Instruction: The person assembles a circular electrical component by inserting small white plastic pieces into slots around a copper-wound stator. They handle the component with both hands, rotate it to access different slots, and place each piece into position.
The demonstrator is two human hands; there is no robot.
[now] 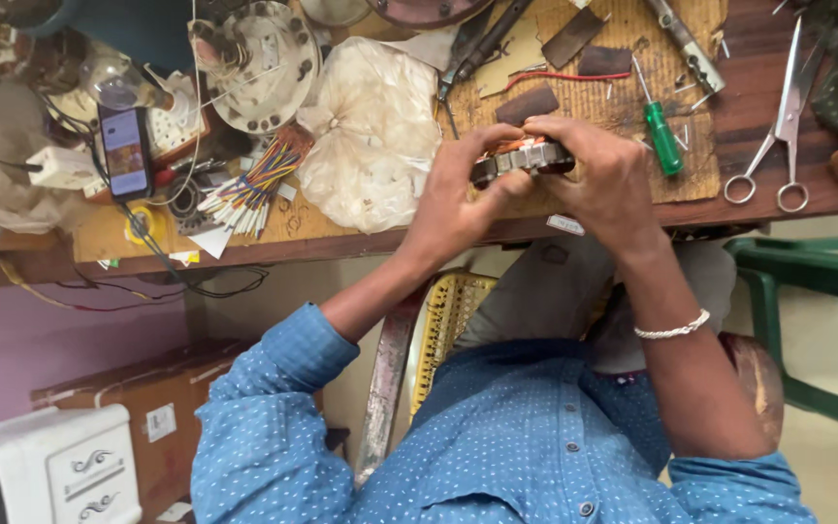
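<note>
Both my hands hold a round metal motor stator [526, 158] with copper windings, just above the front edge of the wooden workbench [341, 233]. My left hand [463, 199] grips its left side, thumb pressed on the rim. My right hand [598, 175] covers its top and right side, fingers curled over the windings. A silver bracelet sits on my right wrist. Much of the stator is hidden under my fingers.
A green-handled screwdriver [661, 136] and scissors [778, 136] lie to the right. A crumpled plastic bag [370, 131], a bundle of coloured wires [254, 184] and a phone [126, 152] lie left. A green stool [817, 281] stands at the right, a yellow chair [443, 330] beneath me.
</note>
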